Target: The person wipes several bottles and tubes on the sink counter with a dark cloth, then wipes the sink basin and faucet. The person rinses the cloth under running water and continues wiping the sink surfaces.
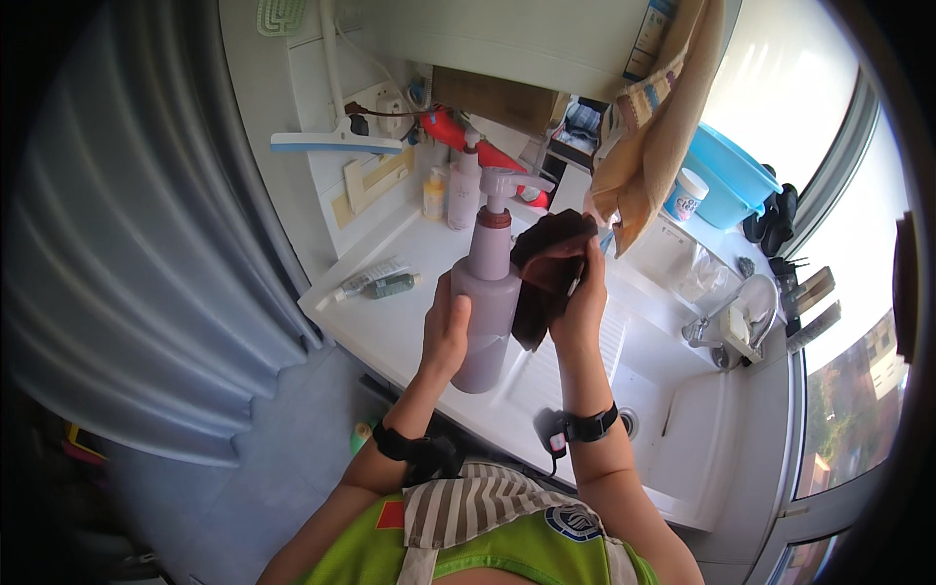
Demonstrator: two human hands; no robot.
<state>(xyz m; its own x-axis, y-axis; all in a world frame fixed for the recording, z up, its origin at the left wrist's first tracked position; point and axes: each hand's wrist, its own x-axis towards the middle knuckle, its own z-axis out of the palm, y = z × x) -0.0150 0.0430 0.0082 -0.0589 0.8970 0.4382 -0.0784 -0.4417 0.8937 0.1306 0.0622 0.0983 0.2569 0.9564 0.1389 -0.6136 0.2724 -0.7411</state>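
A large translucent mauve pump bottle (pixel 487 312) stands upright in front of me, over the white counter. My left hand (pixel 445 331) is closed round its left side, thumb toward me. Close beside the bottle, my right hand (pixel 582 304) grips a dark brown cloth (pixel 543 283) that hangs in folds. The cloth's upper part bunches next to the bottle's neck; whether it touches the bottle, I cannot tell. Most of the right fingers are hidden behind the cloth. A strap with a small device circles each of my wrists.
White sink (pixel 673 429) with a ribbed washboard lies right, its tap (pixel 697 333) beyond. Small bottles (pixel 393 285) lie on the counter's left; a pink pump bottle (pixel 463 190) stands behind. A tan towel (pixel 648 156) hangs above. Blue basin (pixel 726 175) sits far right; grey curtain (pixel 146 244) hangs left.
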